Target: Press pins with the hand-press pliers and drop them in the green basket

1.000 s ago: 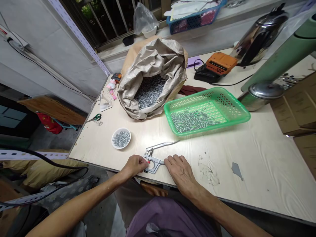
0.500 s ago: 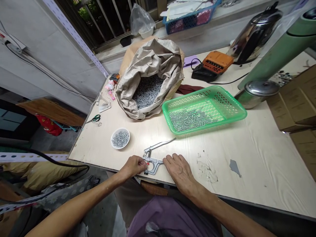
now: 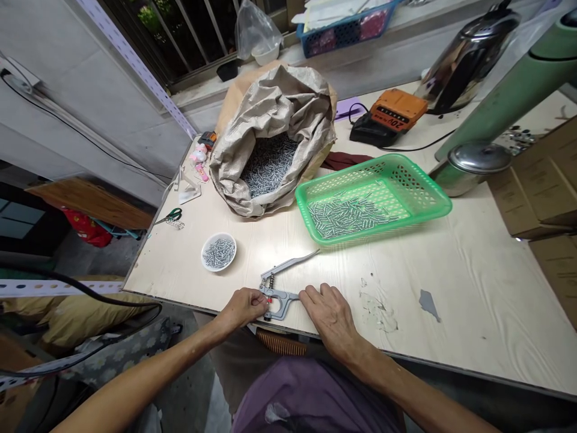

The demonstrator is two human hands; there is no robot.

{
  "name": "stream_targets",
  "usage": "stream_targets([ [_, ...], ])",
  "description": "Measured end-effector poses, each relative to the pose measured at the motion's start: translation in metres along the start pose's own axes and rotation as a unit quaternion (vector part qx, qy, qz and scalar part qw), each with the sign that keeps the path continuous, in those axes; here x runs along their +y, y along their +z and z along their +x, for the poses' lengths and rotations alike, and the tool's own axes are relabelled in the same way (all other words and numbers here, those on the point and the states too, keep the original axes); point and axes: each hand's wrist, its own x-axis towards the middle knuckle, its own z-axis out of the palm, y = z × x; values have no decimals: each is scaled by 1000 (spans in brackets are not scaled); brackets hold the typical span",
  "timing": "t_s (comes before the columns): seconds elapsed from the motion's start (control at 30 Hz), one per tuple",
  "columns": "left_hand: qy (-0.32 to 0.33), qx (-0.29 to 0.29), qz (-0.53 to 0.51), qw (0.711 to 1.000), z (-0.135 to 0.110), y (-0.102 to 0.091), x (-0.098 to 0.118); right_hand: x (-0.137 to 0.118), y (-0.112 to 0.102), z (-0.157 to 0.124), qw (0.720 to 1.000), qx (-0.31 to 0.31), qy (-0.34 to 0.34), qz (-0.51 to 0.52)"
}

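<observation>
A metal hand press tool (image 3: 280, 290) with a long raised lever lies at the near edge of the pale wooden table (image 3: 451, 282). My left hand (image 3: 241, 308) is pinched at the tool's head, fingers closed on a small part I cannot make out. My right hand (image 3: 331, 316) lies flat on the table, fingers stretched out, touching the tool's right end. A small white bowl of metal pieces (image 3: 219, 252) sits just beyond my left hand.
A green plastic basket (image 3: 424, 204) with several metal pins stands at centre. Behind it a brown paper sack (image 3: 270, 114) is full of the same pins. Scissors (image 3: 169, 216), an orange charger (image 3: 396, 111), a steel kettle (image 3: 473, 54) and cardboard boxes (image 3: 541, 186) ring the table.
Both hands and the tool stay in place; only the head camera has shifted slightly, so everything sits a little lower and to the left in view.
</observation>
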Motion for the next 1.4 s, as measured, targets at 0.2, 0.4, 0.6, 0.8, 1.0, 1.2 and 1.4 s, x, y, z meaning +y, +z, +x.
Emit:
stream_targets([
  [0.2,2,44,-15,999,0,9,-7,-1,-4,2,1000,-29,8,7],
  [0.4,-3,69,-51,996,-2,13,-10,4,-7,6,997,-76,4,22],
  [0.6,3,64,-54,996,-2,12,-10,16,1,15,999,-39,-23,30],
  [0.8,5,67,-37,997,-1,13,-12,25,6,30,995,-65,-58,42],
  [1.0,3,74,-26,997,-4,11,-7,27,-6,46,992,-122,-34,17],
  [1.2,1,77,-17,997,-3,11,-7,22,-17,53,987,-158,-13,-13],
  [1.4,87,162,94,979,-16,17,-6,19,-18,37,993,-117,-9,11],
])
